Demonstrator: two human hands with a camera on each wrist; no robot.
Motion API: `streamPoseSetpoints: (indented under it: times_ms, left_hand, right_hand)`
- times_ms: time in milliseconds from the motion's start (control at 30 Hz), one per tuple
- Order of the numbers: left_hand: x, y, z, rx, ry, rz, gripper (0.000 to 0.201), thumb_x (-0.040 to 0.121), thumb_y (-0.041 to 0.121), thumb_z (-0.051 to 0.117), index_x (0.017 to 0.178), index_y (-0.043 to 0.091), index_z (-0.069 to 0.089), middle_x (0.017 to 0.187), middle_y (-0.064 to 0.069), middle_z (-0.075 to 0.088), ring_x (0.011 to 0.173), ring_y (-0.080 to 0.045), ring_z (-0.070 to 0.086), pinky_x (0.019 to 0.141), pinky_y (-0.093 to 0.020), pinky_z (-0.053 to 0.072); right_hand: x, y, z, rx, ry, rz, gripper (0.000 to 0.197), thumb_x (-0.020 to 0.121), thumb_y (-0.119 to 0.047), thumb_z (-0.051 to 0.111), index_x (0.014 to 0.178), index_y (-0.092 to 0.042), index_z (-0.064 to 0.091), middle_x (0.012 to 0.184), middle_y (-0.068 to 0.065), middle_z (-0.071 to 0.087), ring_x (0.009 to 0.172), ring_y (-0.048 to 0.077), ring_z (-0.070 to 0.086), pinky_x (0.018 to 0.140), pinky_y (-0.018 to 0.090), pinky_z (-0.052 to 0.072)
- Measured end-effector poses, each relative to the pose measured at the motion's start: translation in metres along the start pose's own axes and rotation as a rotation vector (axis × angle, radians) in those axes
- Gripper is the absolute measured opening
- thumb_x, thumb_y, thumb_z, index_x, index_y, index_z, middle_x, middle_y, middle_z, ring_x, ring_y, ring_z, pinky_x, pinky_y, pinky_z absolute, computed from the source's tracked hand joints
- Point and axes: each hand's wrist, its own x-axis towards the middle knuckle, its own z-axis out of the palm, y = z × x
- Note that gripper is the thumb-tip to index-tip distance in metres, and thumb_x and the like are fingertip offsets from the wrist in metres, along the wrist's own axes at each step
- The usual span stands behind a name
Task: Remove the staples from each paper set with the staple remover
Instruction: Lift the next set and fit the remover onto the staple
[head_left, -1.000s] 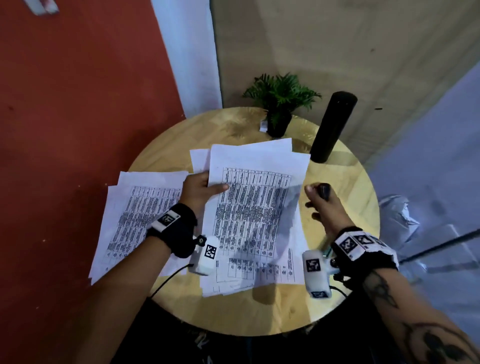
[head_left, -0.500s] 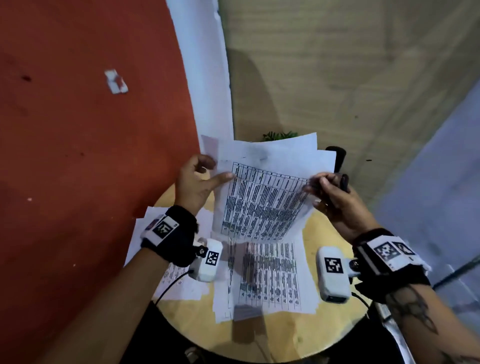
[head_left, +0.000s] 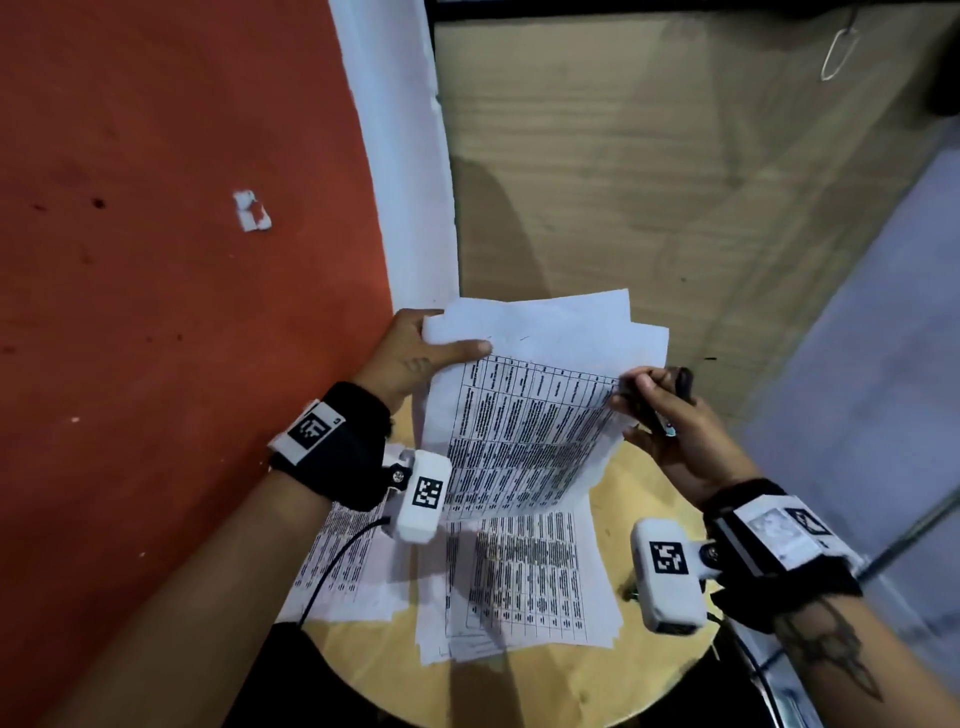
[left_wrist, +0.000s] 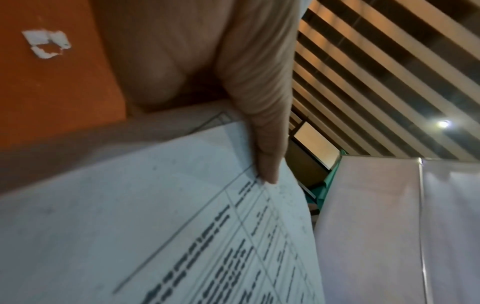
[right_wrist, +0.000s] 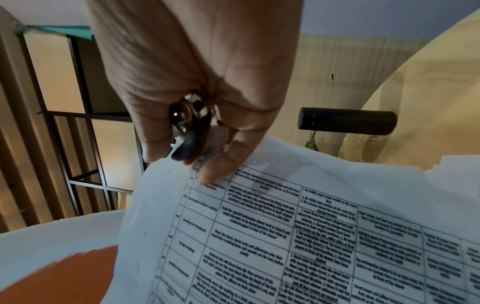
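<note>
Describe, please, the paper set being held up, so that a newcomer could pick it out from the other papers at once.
Start at the round wooden table, where two stacks of printed sheets lie flat. Above them, the held paper set is lifted upright, with the left hand pinching its top left corner and the right hand, which also grips the staple remover, at its right edge. It is the only set off the table.

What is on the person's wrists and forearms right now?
Each wrist wears a black band with a white tag printed with a black square code, plus a white boxy camera bearing another code. A black cable runs from the left one. The right forearm shows a dark tattoo. No sleeves.
</note>
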Motion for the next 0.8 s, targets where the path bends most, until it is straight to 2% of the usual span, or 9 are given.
streamPoseSetpoints:
  times_ms: [100, 167, 267, 333, 400, 500, 567, 667, 800]
  left_hand:
    - [-0.003, 0.002, 0.001, 0.013, 0.014, -0.005, 0.02, 0.077, -0.002, 0.07, 0.095, 0.006, 0.069, 0.083, 0.005, 0.074, 0.08, -0.009, 0.069, 0.076, -0.022, 0.055]
    - [-0.004, 0.004, 0.003, 0.017, 0.018, 0.01, 0.019, 0.079, -0.003, 0.069, 0.097, 0.005, 0.068, 0.081, 0.007, 0.074, 0.079, -0.007, 0.069, 0.072, -0.019, 0.054]
    - [-0.006, 0.01, 0.004, 0.038, 0.014, 0.023, 0.019, 0.081, -0.001, 0.067, 0.098, 0.008, 0.067, 0.081, 0.009, 0.074, 0.079, -0.006, 0.07, 0.073, -0.019, 0.054]
    - [-0.007, 0.015, 0.006, 0.053, 0.017, 0.027, 0.017, 0.082, 0.001, 0.067, 0.096, 0.011, 0.068, 0.082, 0.008, 0.074, 0.081, -0.008, 0.07, 0.076, -0.024, 0.056]
    - [-0.007, 0.016, 0.007, 0.063, 0.05, 0.034, 0.015, 0.081, 0.003, 0.069, 0.094, 0.011, 0.069, 0.086, 0.005, 0.073, 0.082, -0.013, 0.07, 0.082, -0.032, 0.056]
    - [-0.007, 0.018, 0.009, 0.065, 0.1, 0.056, 0.018, 0.076, 0.007, 0.076, 0.093, 0.01, 0.07, 0.094, -0.005, 0.073, 0.09, -0.02, 0.069, 0.09, -0.04, 0.054]
    - [-0.009, 0.02, 0.009, 0.077, 0.13, 0.085, 0.021, 0.072, 0.014, 0.077, 0.092, 0.012, 0.07, 0.096, -0.006, 0.073, 0.093, -0.021, 0.069, 0.091, -0.04, 0.053]
    - [-0.013, 0.026, 0.009, 0.094, 0.172, 0.101, 0.017, 0.075, 0.006, 0.076, 0.084, 0.019, 0.069, 0.081, 0.009, 0.073, 0.08, -0.009, 0.068, 0.084, -0.034, 0.054]
    - [-0.022, 0.038, 0.01, 0.085, 0.158, 0.126, 0.027, 0.069, 0.018, 0.073, 0.094, 0.012, 0.07, 0.096, -0.01, 0.073, 0.087, -0.021, 0.069, 0.084, -0.037, 0.055]
  right_hand:
    - [0.0, -0.002, 0.004, -0.017, 0.05, -0.031, 0.055, 0.044, -0.049, 0.087, 0.084, -0.024, 0.058, 0.075, -0.012, 0.069, 0.073, 0.001, 0.068, 0.048, 0.014, 0.045]
    - [0.002, -0.002, 0.007, -0.114, 0.246, -0.141, 0.033, 0.067, -0.039, 0.077, 0.083, -0.024, 0.053, 0.066, -0.015, 0.066, 0.062, -0.003, 0.064, 0.05, 0.019, 0.041]
    - [0.002, -0.009, 0.013, -0.235, 0.462, -0.407, 0.041, 0.062, -0.046, 0.08, 0.081, -0.027, 0.049, 0.072, -0.012, 0.058, 0.061, -0.004, 0.056, 0.065, 0.029, 0.048]
    - [0.0, -0.014, 0.026, -0.308, 0.378, -0.472, 0.042, 0.061, -0.044, 0.082, 0.083, -0.028, 0.051, 0.079, -0.011, 0.057, 0.07, -0.005, 0.055, 0.074, 0.024, 0.049]
    - [-0.001, -0.015, 0.042, -0.423, 0.256, -0.455, 0.039, 0.066, -0.04, 0.078, 0.088, -0.026, 0.049, 0.082, -0.011, 0.055, 0.071, -0.008, 0.052, 0.073, 0.014, 0.044]
    - [-0.001, -0.019, 0.066, -0.617, 0.099, -0.325, 0.05, 0.073, -0.058, 0.063, 0.103, -0.023, 0.043, 0.085, -0.014, 0.05, 0.072, 0.0, 0.047, 0.067, 0.022, 0.039]
    - [-0.002, -0.023, 0.079, -0.745, -0.006, -0.312, 0.044, 0.082, -0.046, 0.057, 0.113, -0.021, 0.039, 0.096, -0.009, 0.049, 0.083, 0.007, 0.048, 0.073, 0.026, 0.04]
    - [-0.008, -0.034, 0.097, -1.171, -0.051, -0.464, 0.048, 0.088, -0.035, 0.059, 0.128, -0.018, 0.038, 0.117, 0.002, 0.043, 0.103, 0.019, 0.05, 0.087, 0.032, 0.04]
    - [-0.011, -0.042, 0.111, -1.361, -0.048, -0.656, 0.055, 0.081, -0.034, 0.069, 0.129, -0.014, 0.049, 0.12, 0.008, 0.044, 0.092, 0.034, 0.059, 0.074, 0.041, 0.05]
